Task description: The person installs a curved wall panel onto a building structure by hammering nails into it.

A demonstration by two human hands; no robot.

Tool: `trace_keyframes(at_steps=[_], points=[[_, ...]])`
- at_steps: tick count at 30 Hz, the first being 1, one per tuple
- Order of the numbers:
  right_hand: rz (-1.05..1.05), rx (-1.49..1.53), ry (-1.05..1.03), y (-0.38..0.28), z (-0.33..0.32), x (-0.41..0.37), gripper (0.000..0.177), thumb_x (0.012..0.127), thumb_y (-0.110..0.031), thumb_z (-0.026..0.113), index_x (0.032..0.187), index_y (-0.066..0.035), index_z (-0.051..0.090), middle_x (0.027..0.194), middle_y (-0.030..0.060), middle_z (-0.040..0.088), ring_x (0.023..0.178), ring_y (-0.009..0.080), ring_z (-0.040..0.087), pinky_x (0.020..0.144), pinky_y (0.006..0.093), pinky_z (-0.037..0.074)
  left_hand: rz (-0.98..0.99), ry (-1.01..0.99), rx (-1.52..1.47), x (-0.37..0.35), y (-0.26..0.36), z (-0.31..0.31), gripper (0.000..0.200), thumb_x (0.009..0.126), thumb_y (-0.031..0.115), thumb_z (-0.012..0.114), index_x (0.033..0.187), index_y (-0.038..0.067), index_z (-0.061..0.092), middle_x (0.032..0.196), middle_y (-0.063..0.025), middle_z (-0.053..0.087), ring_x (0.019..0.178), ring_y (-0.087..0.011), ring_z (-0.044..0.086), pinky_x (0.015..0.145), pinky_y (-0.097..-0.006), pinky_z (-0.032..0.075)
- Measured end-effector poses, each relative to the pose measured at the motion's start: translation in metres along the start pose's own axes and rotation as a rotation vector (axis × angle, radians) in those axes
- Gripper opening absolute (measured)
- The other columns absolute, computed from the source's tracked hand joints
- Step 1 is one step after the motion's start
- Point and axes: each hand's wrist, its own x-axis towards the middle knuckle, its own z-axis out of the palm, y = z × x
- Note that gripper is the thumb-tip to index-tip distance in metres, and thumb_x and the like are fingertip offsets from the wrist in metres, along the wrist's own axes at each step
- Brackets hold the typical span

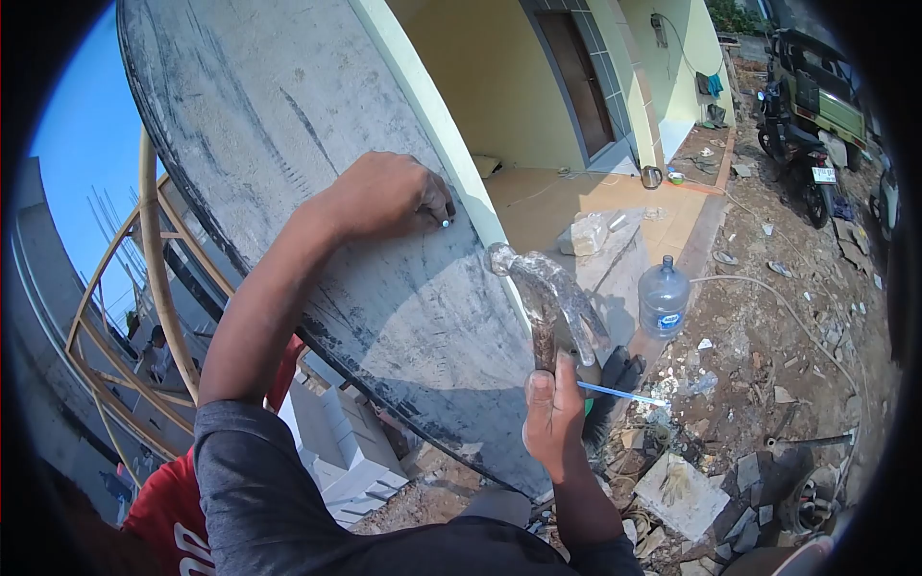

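My left hand (pixel 399 192) is closed in a pinch against the grey concrete slab (pixel 317 106), near its pale painted edge (pixel 447 144). A small bright white-blue tip (pixel 447 224) shows at the fingertips; I cannot tell what it belongs to. Lower and to the right, my right hand (pixel 554 413) grips a worn claw hammer (pixel 547 274) by its handle, thumb along the shaft. The splattered hammer head points up, overlapping the slab's edge in this view. A thin blue-and-white stick (pixel 619 392) juts out to the right beside that hand.
A clear water jug (pixel 663 298) stands on the ground to the right, near a tiled porch (pixel 547 206). Rubble and a broken tile (pixel 682 494) lie below. Bamboo scaffolding (pixel 149 221) rises at left, near white blocks (pixel 341 451). Behind are a motorbike (pixel 797 144) and a person in red (pixel 168 509).
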Motion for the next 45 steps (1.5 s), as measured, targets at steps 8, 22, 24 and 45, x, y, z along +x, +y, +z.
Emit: trace_keyframes(at_steps=[8,22,24,45], points=[[0.411,0.02,-0.041,0.05,-0.003,-0.08,0.04,0.106,-0.034,0.041,0.125,0.0,0.054,0.068,0.001,0.045,0.06,0.0096,0.044,0.059,0.0271,0.038,-0.191,0.292,0.29,0.014,0.011,0.009,0.016,0.088,0.022,0.065,0.098,0.013,0.075,0.11,-0.0026,0.07,0.081,-0.0252,0.071,0.07,-0.0378,0.057],[0.323,0.343,-0.069,0.032,-0.016,-0.033,0.047,0.106,-0.035,0.042,0.134,0.003,0.043,0.066,-0.0065,0.034,0.056,0.0029,0.033,0.052,0.0211,0.026,-0.051,-0.15,-0.22,0.006,0.006,-0.007,0.018,0.076,0.005,0.07,0.093,0.007,0.076,0.104,-0.0124,0.073,0.095,-0.0305,0.069,0.085,-0.0398,0.054],[0.362,0.248,-0.121,0.044,-0.013,-0.04,0.045,0.106,-0.034,0.043,0.132,0.003,0.044,0.065,-0.0058,0.035,0.056,0.0033,0.034,0.052,0.0215,0.027,-0.063,-0.141,-0.231,0.006,0.008,-0.007,0.02,0.075,0.006,0.071,0.095,0.008,0.076,0.103,-0.0118,0.074,0.096,-0.0289,0.069,0.084,-0.0383,0.054],[0.304,0.196,-0.104,0.051,-0.009,-0.041,0.044,0.106,-0.034,0.043,0.131,0.003,0.045,0.067,-0.0056,0.037,0.058,0.0038,0.034,0.053,0.0216,0.028,-0.135,0.002,-0.186,0.012,0.008,-0.002,0.018,0.079,0.018,0.074,0.096,0.015,0.078,0.091,-0.0075,0.074,0.085,-0.0264,0.07,0.078,-0.0379,0.054]])
